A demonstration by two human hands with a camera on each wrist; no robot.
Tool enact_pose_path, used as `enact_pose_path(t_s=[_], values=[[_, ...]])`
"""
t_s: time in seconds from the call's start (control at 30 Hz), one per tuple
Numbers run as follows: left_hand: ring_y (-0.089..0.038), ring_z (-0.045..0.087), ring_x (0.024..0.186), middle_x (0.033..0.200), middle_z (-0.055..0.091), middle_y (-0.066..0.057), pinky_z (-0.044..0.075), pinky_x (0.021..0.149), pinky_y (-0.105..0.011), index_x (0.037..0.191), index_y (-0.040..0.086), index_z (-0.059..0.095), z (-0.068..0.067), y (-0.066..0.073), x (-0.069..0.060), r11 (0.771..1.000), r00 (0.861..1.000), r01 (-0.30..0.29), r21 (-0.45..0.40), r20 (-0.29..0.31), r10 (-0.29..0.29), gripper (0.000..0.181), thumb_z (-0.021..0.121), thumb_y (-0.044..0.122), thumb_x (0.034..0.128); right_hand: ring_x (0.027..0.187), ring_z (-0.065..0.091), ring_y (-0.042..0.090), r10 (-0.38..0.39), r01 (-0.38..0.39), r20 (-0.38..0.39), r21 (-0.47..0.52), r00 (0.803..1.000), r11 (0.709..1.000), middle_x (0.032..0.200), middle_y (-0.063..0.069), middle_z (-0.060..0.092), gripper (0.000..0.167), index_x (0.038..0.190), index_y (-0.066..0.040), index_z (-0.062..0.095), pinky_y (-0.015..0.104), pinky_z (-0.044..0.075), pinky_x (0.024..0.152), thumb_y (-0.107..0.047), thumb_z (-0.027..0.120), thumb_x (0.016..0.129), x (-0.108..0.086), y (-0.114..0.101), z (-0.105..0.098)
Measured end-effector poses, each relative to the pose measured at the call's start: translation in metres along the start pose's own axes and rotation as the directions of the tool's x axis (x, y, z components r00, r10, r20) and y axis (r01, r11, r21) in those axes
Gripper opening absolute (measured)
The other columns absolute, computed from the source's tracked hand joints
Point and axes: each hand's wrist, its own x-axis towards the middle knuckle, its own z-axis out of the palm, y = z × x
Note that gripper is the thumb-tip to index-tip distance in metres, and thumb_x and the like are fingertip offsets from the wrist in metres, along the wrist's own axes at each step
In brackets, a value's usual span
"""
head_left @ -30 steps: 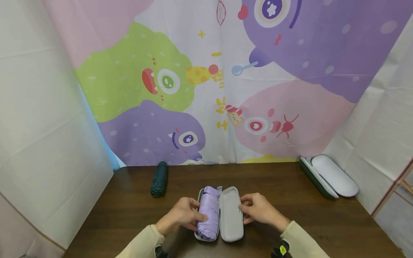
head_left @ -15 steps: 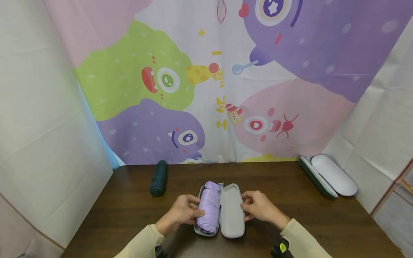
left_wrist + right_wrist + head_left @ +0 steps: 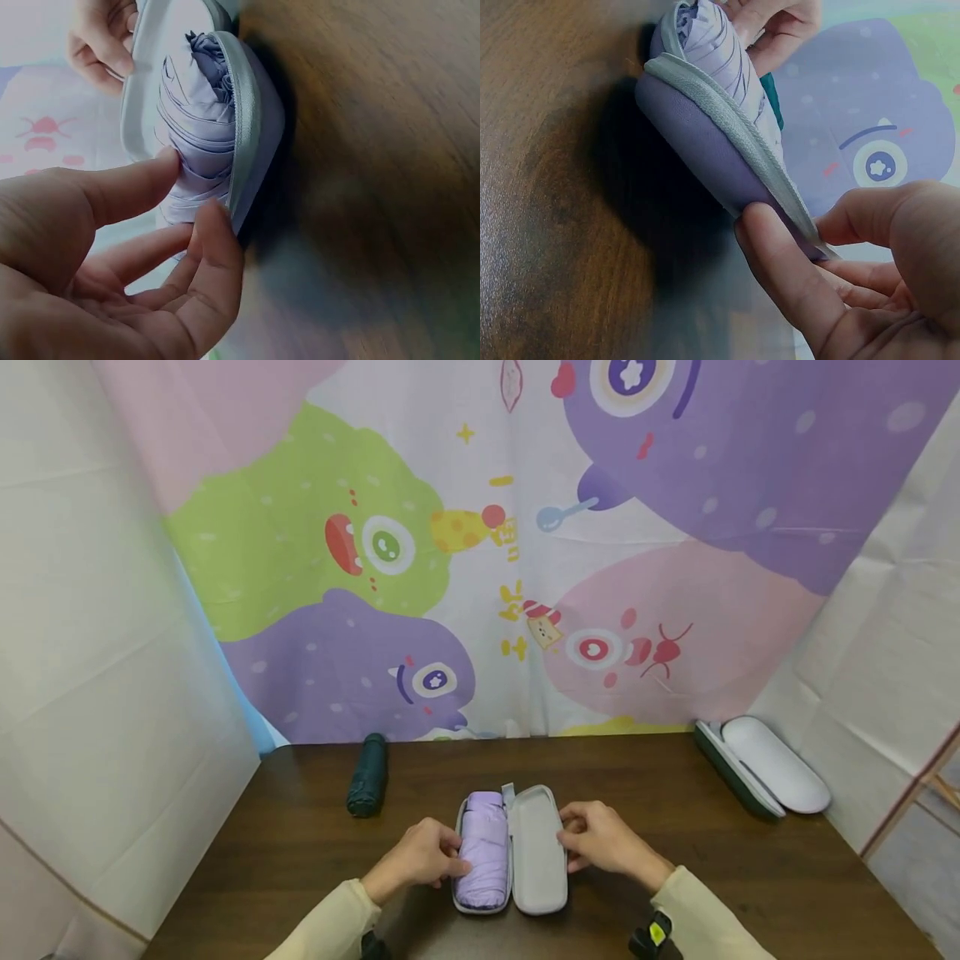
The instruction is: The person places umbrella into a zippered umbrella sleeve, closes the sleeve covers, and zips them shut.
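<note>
A folded lilac umbrella (image 3: 483, 852) lies lengthwise in the left half of an open zip case (image 3: 540, 852), grey inside and purple outside. At that half, my left hand (image 3: 422, 853) has its thumb on the umbrella and its fingers against the case's outer side and zip edge (image 3: 241, 112). On the other side, my right hand (image 3: 603, 839) pinches the edge of the case's right half between thumb and fingers. The right wrist view shows the purple shell (image 3: 697, 142) of that half, with the umbrella's pleats beyond it.
A dark green folded umbrella (image 3: 367, 777) lies at the back left of the brown table (image 3: 637, 768). Another open case (image 3: 776, 768), dark green with a pale inside, sits at the back right corner. A cartoon curtain (image 3: 525, 693) hangs behind.
The lilac umbrella has straightened from a slight tilt and settled lower into the case's left half, with my left hand at its side. My right hand keeps hold of the other half.
</note>
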Motion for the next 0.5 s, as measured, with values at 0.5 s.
enact_pose_path(t_s=[0.5], values=[[-0.009,0.055,0.053,0.063,0.058,0.005,0.053,0.049,-0.026,0.085,0.001,0.068,-0.0006,-0.0052,-0.0014,0.99,0.991,0.024,-0.139,0.134,-0.005,0.014,0.081,0.008,0.085,0.064,0.072,0.023,0.021,-0.022,0.011,0.08,1.0,0.997,0.091,0.016,0.073,0.04,0.125,0.018,0.055,0.04,0.063,0.063,-0.005,0.068,0.096,-0.0001,-0.0056,0.0033]])
